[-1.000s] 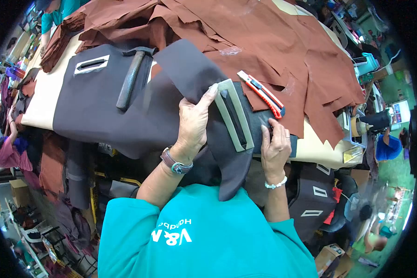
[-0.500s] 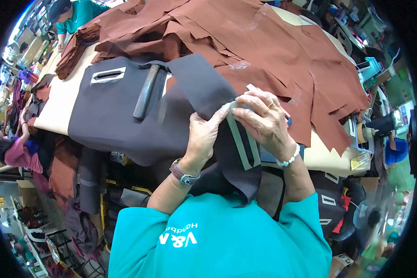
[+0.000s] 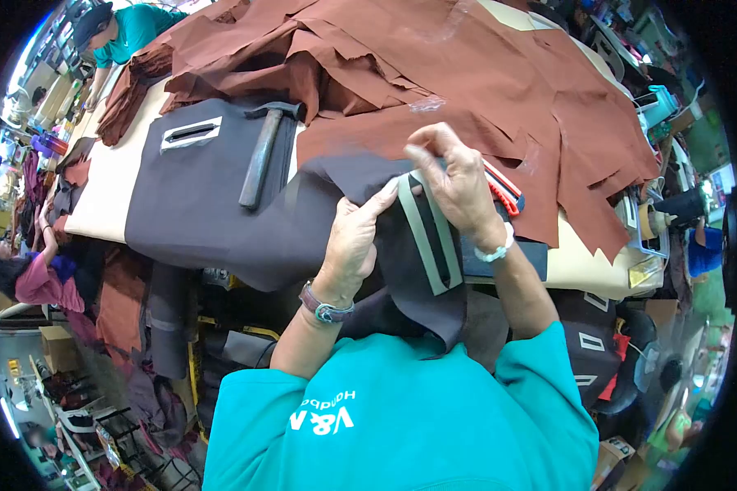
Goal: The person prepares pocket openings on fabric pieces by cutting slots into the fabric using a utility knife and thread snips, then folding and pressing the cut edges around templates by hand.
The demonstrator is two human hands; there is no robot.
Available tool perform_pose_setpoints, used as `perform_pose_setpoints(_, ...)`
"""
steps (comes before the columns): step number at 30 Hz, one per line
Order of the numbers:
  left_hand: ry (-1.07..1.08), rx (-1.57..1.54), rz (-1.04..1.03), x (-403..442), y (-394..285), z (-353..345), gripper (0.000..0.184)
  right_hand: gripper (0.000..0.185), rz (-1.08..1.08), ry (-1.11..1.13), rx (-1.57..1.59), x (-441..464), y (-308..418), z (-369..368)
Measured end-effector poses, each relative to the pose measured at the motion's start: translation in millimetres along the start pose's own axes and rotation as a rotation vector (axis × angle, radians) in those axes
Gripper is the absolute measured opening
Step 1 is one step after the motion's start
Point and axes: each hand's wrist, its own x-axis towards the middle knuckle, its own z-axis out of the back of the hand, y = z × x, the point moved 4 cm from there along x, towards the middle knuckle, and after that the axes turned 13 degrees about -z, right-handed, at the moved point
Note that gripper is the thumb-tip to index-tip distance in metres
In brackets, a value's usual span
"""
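Observation:
A dark brown panel [image 3: 360, 282] of leather-like sheet hangs over the near table edge. On it lies a long grey-green rectangular frame [image 3: 422, 241] around a dark slot. My left hand [image 3: 356, 237] pinches the panel at the frame's upper left corner, thumb on top. Above the frame's upper right side is my right hand [image 3: 458, 176], slightly blurred, its thumb and bent forefinger apart with nothing visible between them. An orange utility knife [image 3: 504, 190] lies just beyond my right wrist. Further left, a hammer [image 3: 262, 155] rests on the dark sheet.
Reddish-brown sheets [image 3: 483, 82] cover the far side of the cream table [image 3: 98, 196]. A white-framed slot [image 3: 191, 133] sits on the dark sheet at left. One person in teal [image 3: 139, 33] stands at far left, another in pink [image 3: 45, 278] lower left.
My right hand has come away from the frame's top corner and lifted up. The raised dark flap has dropped back. The utility knife is more exposed.

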Motion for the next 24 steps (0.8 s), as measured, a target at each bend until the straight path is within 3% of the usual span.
perform_pose_setpoints(1, -0.045, 0.034, -0.047, 3, -1, 3, 0.015, 0.012, 0.105, -0.155, -0.072, -2, 2, 0)
perform_pose_setpoints(2, -0.091, 0.065, -0.096, 7, 1, 6, 0.015, 0.017, 0.35, -0.323, -0.209, -8, 13, 7)
perform_pose_setpoints(6, -0.185, 0.015, -0.213, 19, -1, 9, 0.014, 0.026, 0.046, -0.173, 0.066, -38, 20, -5)
perform_pose_setpoints(10, -0.2, 0.017, -0.236, 19, 1, 7, 0.014, 0.039, -0.154, -0.069, 0.073, -53, 11, -15)
perform_pose_setpoints(17, -0.247, 0.054, -0.356, 21, -9, 16, 0.013, 0.044, -0.267, 0.013, 0.163, -73, -3, -12)
perform_pose_setpoints(21, -0.447, 0.223, -0.379, 6, -23, 67, 0.014, 0.046, -0.118, 0.013, -0.146, -76, -18, 5)
perform_pose_setpoints(23, -0.462, 0.179, -0.515, -1, -43, 84, 0.021, 0.048, -0.104, 0.084, -0.216, -77, -33, 5)
perform_pose_setpoints(24, -0.511, 0.448, -0.635, -10, -54, 107, 0.025, 0.048, -0.063, 0.102, -0.285, -78, -38, 4)
